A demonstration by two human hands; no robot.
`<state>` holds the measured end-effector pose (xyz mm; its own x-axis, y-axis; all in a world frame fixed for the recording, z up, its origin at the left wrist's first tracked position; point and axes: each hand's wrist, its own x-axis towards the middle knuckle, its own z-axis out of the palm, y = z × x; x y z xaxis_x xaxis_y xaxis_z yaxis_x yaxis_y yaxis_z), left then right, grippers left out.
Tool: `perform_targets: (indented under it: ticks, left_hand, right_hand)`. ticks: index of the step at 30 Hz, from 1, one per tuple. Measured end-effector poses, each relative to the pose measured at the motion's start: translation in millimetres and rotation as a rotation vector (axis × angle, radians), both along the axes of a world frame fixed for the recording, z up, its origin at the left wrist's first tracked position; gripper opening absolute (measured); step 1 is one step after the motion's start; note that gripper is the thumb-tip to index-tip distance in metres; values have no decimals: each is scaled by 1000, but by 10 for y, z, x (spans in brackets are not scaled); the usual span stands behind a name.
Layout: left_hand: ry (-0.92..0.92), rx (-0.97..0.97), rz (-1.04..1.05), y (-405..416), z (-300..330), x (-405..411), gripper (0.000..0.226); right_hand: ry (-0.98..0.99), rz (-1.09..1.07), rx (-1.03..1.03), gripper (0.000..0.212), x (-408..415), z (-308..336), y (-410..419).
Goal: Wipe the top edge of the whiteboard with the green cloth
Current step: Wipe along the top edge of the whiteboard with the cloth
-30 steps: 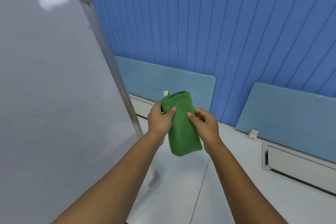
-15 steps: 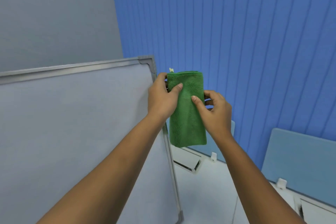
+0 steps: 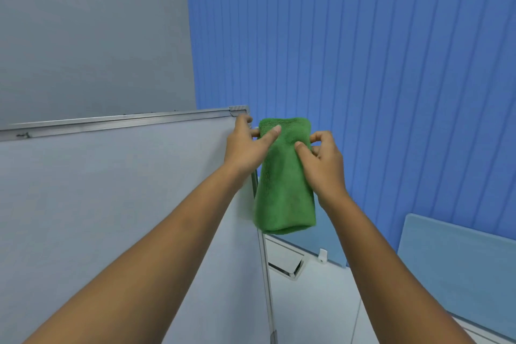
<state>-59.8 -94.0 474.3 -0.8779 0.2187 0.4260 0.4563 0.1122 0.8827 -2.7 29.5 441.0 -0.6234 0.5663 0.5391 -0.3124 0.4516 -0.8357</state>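
Note:
A folded green cloth point(image 3: 283, 187) hangs upright just right of the whiteboard's point(image 3: 111, 204) top right corner. My left hand point(image 3: 245, 148) grips the cloth's upper left side, thumb across its front, right beside the board's right frame. My right hand point(image 3: 324, 165) pinches the cloth's upper right side. The board's metal top edge point(image 3: 120, 121) runs left from the corner, a little above and left of the cloth, with no cloth on it.
A grey wall point(image 3: 92, 31) stands behind the board and blue vertical blinds point(image 3: 363, 64) fill the right. Below right are a white desk point(image 3: 315, 301) with a cable hatch point(image 3: 284, 262) and light blue divider panels point(image 3: 460, 268).
The view has tilted up from the desk to the board's top corner. Both hands have risen with the cloth to the level of the board's top right corner.

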Motion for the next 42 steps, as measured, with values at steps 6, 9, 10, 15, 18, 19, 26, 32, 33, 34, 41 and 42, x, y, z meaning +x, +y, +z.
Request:
perform_targets:
  ticks: [6,9,10,15,18,19,26,32,33,34,41,42]
  left_hand:
    - [-197,-60,-520,-216,14,343,54]
    - [-74,-110,-485,-307,-63,382,71]
    - [-23,-131,-420,-328,-78,381,78]
    - [270,-150,-63,-455,-15,225,55]
    - [377,-106,48,-519,159,134,35]
    - [414,-116,87,-542,238,103,33]
    - [671,-282,484,-701,797,-196,36]
    - [605,-577,650,-780,943,-448,52]
    - [606,-621,681,-793,921,-446,55]
    - [627,-660,732,-810,886,-432,55]
    - [1145,-878,949,-1175,223,-310,45]
    - [1169,-923,956,-1245,119,-290,48]
  right_hand:
    - [66,286,-512,36,-89,214,20]
    - [113,290,-545,43,-143,240,6]
    - [132,284,-557,46,-161,247,-1]
    - [250,293,-620,55,-299,337,-30]
    - [278,293,-607,53,-378,416,-52]
    - [290,304,-603,51,-428,466,-75]
    - [299,288,-462,34,-875,922,-310]
    - [120,196,-56,58,-1249,917,-545]
    - [143,200,60,61,-1285,835,-587]
    - [183,193,188,60,-1319,744,-635]
    - [363,31,795,46,-1359,492,-731]
    - [388,61,837,45,-1351,513,-734]
